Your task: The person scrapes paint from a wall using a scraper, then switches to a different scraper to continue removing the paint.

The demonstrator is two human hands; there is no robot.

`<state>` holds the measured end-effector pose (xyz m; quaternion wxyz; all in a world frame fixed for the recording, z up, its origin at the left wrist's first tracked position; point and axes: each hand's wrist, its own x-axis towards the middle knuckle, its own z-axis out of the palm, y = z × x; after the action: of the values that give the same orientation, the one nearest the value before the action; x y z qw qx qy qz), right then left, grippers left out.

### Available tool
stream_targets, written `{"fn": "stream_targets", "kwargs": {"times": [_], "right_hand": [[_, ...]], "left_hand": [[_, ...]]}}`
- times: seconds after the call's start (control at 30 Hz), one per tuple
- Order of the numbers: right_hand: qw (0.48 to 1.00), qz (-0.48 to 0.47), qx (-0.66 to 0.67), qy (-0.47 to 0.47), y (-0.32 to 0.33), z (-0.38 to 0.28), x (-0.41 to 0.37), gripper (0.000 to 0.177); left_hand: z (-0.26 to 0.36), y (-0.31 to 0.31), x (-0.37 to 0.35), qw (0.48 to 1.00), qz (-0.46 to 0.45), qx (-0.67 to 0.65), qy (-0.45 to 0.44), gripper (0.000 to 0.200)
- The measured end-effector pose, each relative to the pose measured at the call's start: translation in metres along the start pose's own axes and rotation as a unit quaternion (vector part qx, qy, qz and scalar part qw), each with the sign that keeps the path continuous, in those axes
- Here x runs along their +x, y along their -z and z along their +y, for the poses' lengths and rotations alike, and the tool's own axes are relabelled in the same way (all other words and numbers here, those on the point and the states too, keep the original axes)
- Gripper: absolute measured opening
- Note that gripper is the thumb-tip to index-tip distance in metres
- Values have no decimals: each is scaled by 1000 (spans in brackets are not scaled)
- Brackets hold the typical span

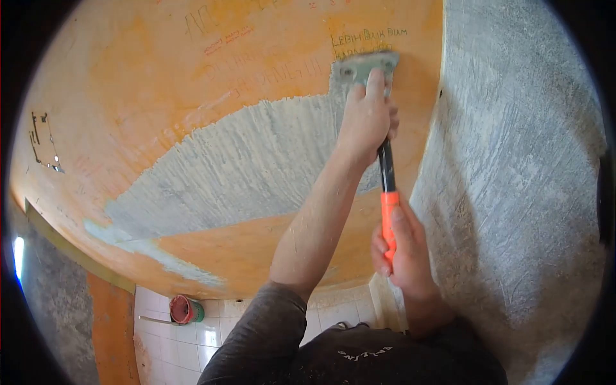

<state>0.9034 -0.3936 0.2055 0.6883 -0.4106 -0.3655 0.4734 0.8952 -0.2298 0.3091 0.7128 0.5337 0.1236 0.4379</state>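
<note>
In the head view, the left hand (369,115) is reaching up along the orange wall (128,96) and pressing on the scraper (385,160). Its fingers are lying close together: the forefinger is stretching straight up onto the back of the metal blade (366,64), while the others are curling around the black shaft (386,168) just below it. The blade is sitting flat against the wall directly above this hand's knuckles, with its top edge touching the orange paint.

Below that hand and slightly to its right, the right hand (401,250) is gripping the orange handle (389,215). Its fingers are wrapping shut around the handle and the thumb is lying along the front. The tool is running nearly upright between the two hands.

To the left of the left hand and forearm, a broad grey scraped patch (237,173) is showing where the paint is gone; it is reaching up to the blade. Just above the blade, dark handwriting (369,35) is showing on the paint. To the right of both hands, a bare grey plaster wall (520,160) is meeting the orange one at a corner.

Far below the hands, a dark sleeve (256,333) is covering the left upper arm. Left of it, white floor tiles (192,340) are showing, and a red and green container (186,310) is lying on them near the foot of the wall.
</note>
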Motion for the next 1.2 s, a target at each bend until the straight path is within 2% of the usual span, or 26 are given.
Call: {"fn": "stream_targets", "kwargs": {"times": [0.03,0.23,0.33,0.6,0.7,0.8,0.87,0.9,0.93,1.0,1.2], "right_hand": [[1000,1,0,-22,2,8,-5,51],[999,-11,-47,-2,10,57,-10,51],[998,-1,-69,7,7,46,-4,51],[999,2,-42,-23,-4,50,-11,52],[998,27,-54,14,-20,34,2,51],[998,38,-50,-3,-25,35,-5,51],[997,48,-50,-18,-23,47,-23,50],[996,59,-54,-27,-27,47,-19,50],[996,63,-54,-24,-28,44,-16,50],[995,67,-70,0,-30,30,-9,51],[997,55,-52,-24,-24,50,-22,52]], "left_hand": [[-8,6,-6,1000,12,1,18,35],[-42,44,-33,999,32,-4,39,39],[-29,37,-22,999,40,10,20,39],[-27,45,-28,998,27,1,65,36],[-6,39,-14,999,15,24,41,36],[-6,41,-15,1000,-6,19,7,36],[-24,50,-30,998,-9,2,56,36],[-17,54,-30,996,-54,-1,72,37],[-13,50,-25,996,-59,-2,73,37],[-6,38,-15,998,-6,4,58,37],[-27,55,-30,997,-11,-18,71,40]]}}
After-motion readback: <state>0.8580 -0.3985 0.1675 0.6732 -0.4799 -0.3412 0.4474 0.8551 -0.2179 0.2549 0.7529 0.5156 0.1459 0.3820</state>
